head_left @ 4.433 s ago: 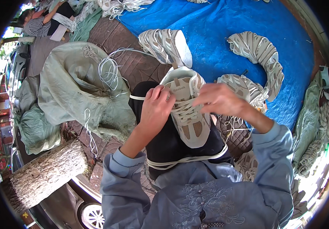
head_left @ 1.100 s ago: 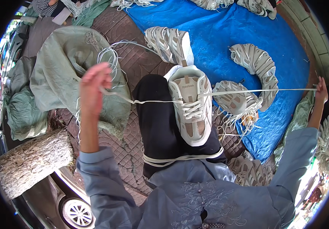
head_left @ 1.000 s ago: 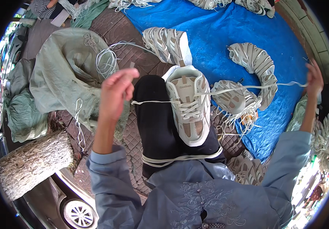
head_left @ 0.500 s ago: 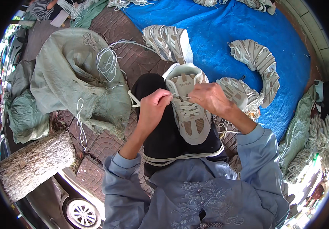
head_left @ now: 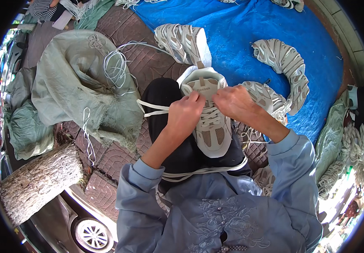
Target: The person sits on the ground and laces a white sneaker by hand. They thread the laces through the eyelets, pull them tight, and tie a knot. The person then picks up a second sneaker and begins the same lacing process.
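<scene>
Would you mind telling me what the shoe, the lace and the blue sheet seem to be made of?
Shoe: seemingly matte synthetic panels with tan mesh inserts showing a fine grid.
Lace: flat woven white textile, limp and ribbon-like where it trails from the left hand.
Blue sheet: likely woven plastic tarpaulin, given its slight sheen and stiff creases.
Right hand rests on the shoe's upper.

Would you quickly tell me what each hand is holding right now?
Left hand: closed, pinching the white lace at the sneaker.
Right hand: closed on the lace at the sneaker's top eyelets.
</scene>
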